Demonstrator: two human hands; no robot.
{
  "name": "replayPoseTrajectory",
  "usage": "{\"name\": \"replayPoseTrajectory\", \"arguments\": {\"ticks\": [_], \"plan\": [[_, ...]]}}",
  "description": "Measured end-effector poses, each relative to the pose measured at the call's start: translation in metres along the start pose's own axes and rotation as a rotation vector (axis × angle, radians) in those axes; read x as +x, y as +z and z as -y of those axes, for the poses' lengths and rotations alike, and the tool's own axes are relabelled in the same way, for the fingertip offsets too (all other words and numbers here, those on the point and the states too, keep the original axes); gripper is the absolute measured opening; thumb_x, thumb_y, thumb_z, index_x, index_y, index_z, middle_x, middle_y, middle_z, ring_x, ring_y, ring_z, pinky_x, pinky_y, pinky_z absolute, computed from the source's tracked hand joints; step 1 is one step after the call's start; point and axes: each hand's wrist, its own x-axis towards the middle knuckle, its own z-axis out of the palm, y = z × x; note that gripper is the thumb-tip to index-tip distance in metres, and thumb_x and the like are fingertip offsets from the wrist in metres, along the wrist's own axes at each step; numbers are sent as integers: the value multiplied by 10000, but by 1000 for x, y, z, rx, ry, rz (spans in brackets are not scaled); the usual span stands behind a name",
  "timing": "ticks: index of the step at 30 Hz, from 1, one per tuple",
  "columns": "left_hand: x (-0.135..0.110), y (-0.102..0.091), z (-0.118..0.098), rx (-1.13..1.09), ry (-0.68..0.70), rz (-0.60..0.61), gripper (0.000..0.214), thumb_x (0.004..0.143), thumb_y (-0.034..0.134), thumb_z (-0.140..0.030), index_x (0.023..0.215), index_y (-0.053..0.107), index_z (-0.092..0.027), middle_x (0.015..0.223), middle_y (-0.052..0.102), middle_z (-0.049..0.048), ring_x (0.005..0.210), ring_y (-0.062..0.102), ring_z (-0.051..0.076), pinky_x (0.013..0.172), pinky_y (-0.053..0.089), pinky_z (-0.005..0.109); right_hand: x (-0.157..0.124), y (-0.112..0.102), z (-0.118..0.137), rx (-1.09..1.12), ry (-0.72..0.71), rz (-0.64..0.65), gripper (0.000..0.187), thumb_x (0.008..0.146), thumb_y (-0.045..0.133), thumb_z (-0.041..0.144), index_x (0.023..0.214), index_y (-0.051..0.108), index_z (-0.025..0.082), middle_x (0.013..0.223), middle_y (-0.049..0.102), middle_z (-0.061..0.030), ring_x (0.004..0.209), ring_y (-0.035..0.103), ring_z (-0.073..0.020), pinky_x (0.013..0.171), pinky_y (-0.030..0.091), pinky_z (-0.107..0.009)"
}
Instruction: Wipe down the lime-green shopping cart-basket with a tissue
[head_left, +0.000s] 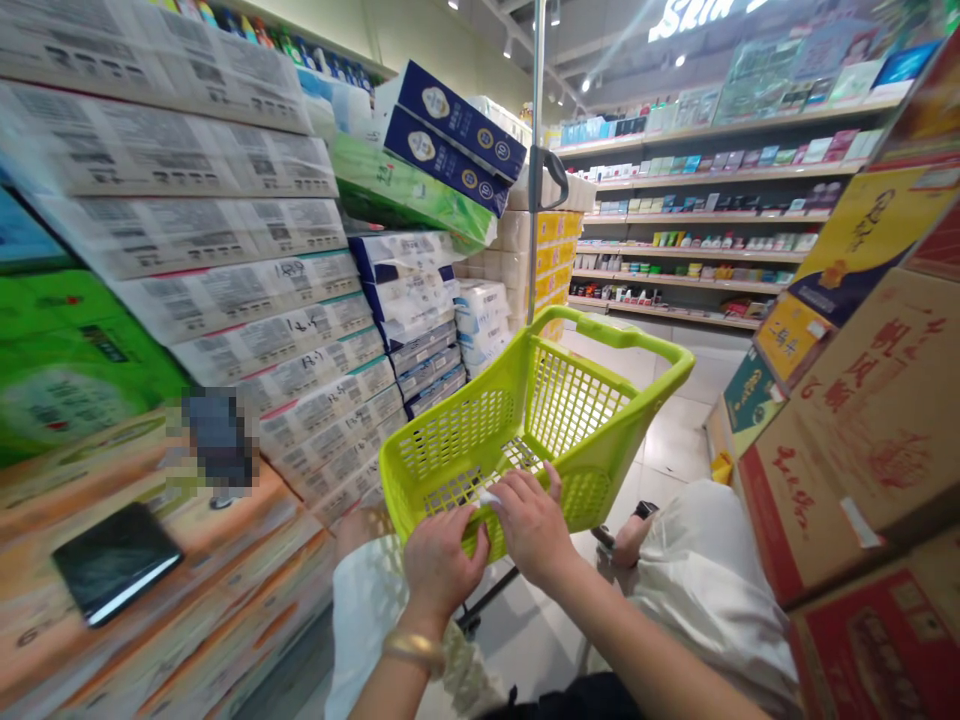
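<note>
A lime-green shopping basket [577,480] with slotted walls stands before me, tilted in view, with its long handle [637,340] at the far end. My left hand [442,555] is closed over the near rim, thumb on the inner side toward me. Beside it my right hand [529,520] lies over the same rim with its fingers bent. A small white scrap, like tissue [489,497], shows under the right fingertips; most of it is hidden. Nothing is visible on the basket's slotted floor except a pale patch I cannot make out.
Stacked paper packs [300,330] rise on the left. A dark flat device [116,560] lies on orange cartons [247,540]. Cardboard boxes [862,430] line the right, close to my knee. A metal pole [537,120] stands behind the basket, before stocked shelves [705,205].
</note>
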Motion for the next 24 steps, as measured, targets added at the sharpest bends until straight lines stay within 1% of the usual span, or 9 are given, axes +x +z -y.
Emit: {"name": "replayPoseTrajectory", "arguments": {"ticks": [3,9,11,13,15,18,20,22,24], "plan": [[0,-2,0,4,-3,2,221,854,489,-330,881,682,-226,807,742,40,694,665,190,652,477,299,-2,1,-1,6,-13,7,140,941,544,225,1009,652,282,995,708,-2,1077,589,-190,1153,73,-443],[-3,-1,1,13,-3,-24,250,873,473,-363,866,682,-226,797,742,31,692,667,194,644,479,308,7,-24,-48,-68,123,-77,181,964,506,199,966,667,281,1004,718,1,1109,591,-202,1131,66,-463],[-3,0,1,10,-11,-19,253,869,477,-370,870,685,-227,797,742,31,690,665,196,644,479,309,9,-28,-55,-98,161,-88,186,964,503,194,965,672,272,1008,716,-11,1125,583,-209,1128,79,-469],[-2,-1,1,10,-22,-12,258,864,475,-372,864,689,-228,783,739,31,684,663,197,638,475,308,9,-26,-51,-97,188,-100,184,963,501,197,957,673,263,996,712,-18,1123,578,-210,1129,85,-469],[-1,-2,0,16,-28,-4,261,860,472,-371,856,690,-227,760,735,28,677,662,196,630,468,302,7,-19,-37,-75,184,-97,177,962,500,205,947,668,259,984,706,-20,1112,575,-207,1132,88,-468],[0,-3,-1,28,-26,2,260,858,468,-366,845,688,-227,723,726,24,661,656,194,614,455,298,0,-5,-12,-32,102,-48,146,952,519,222,974,656,269,996,702,-19,1105,573,-207,1137,90,-466],[0,-4,-2,32,-18,-1,260,858,467,-365,839,686,-227,723,727,26,654,653,195,608,452,302,-3,1,-1,1,52,-24,134,942,538,231,1002,649,277,1008,705,-19,1107,571,-206,1143,74,-463],[0,-4,-1,30,-12,1,258,860,466,-365,844,683,-227,736,731,25,656,653,197,609,452,306,-4,1,-1,27,28,-18,133,941,542,236,1004,648,284,1002,712,-17,1104,571,-204,1146,51,-461],[-1,-4,-1,26,-18,7,254,862,467,-364,848,682,-229,753,734,22,664,654,196,614,452,305,-3,-4,-12,21,32,-21,141,949,528,237,991,652,289,996,719,-12,1101,575,-202,1143,42,-464]]}}
